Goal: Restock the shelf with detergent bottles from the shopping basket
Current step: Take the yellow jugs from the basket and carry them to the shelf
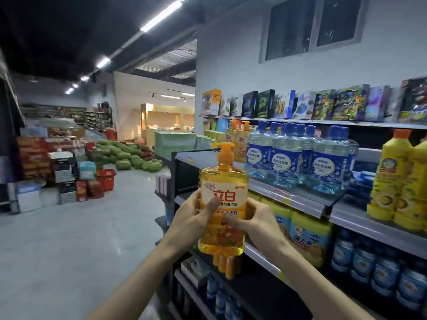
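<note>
orange pump detergent bottle [223, 181] is upright at frame centre, held clear of the shelf [298, 197] in both hands: left hand [191, 218] wraps its left side with the thumb across the label, right hand [256, 225] grips the lower right side. two matching orange pump bottles [239, 140] stand on the shelf at 12 o'clock from it, blue bottles [288, 155] at 1 o'clock, yellow bottles [397, 181] at 3 o'clock. red basket [106, 179] sits on the floor at 9 o'clock, well apart.

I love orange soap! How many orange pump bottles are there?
3: held bottle in left hand and right hand; two shelf bottles beside the blue-capped bottles. Others may be hidden.
</note>
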